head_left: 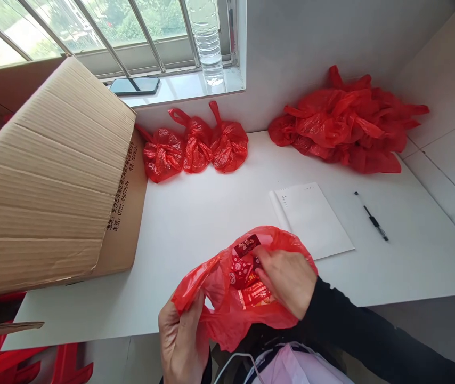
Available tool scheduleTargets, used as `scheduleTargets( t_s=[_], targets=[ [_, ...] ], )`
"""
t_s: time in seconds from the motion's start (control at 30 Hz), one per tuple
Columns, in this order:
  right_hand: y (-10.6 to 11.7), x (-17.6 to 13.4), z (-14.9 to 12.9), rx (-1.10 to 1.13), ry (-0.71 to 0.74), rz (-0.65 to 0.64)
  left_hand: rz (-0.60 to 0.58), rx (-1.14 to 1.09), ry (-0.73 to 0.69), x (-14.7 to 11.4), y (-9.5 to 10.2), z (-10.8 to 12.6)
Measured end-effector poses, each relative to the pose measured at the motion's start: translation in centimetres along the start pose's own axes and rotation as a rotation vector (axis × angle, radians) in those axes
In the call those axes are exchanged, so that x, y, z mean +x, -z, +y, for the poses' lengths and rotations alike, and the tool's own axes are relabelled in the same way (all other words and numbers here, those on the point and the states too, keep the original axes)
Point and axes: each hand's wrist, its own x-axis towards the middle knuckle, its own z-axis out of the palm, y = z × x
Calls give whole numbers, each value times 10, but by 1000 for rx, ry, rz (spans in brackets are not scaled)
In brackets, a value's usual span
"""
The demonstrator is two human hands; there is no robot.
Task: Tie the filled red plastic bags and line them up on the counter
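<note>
A red plastic bag (219, 325) hangs wide-mouthed at the front edge of the table. My left hand (183, 336) is closed on its left rim, pinching the thin plastic between thumb and fingers. Inside lie several small red packets, among them a patterned red packet (240, 271), a dark red one (247, 245) and an orange-red one with white print (256, 296). My right hand (287, 274) reaches into the bag from the right. Its thumb and forefinger close around a small dark red packet (257, 263), mostly covered by the fingers.
Three tied red bags (197, 146) stand against the wall below the window. A pile of red plastic bags (343, 125) lies at the back right. A notebook (315, 218) and a pen (371, 217) are on the white table (195, 213). At left stands a large cardboard box (51, 176).
</note>
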Motion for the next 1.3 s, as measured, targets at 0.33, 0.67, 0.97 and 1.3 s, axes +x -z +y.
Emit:
scheduleTargets(
  t_s=[0.33,0.67,0.97,1.3],
  targets=[
    [-23,19,-13,-2,-21,-74,-11,-39,11,1,4,-1],
    [-22,17,-25,36,63,-49,-47,-71,21,-2,-2,-2],
    [-32,21,-24,61,86,15,-44,-58,12,2,-2,-1],
    [-27,13,-18,63,134,-26,-35,-63,1,6,1,-2]
  ],
)
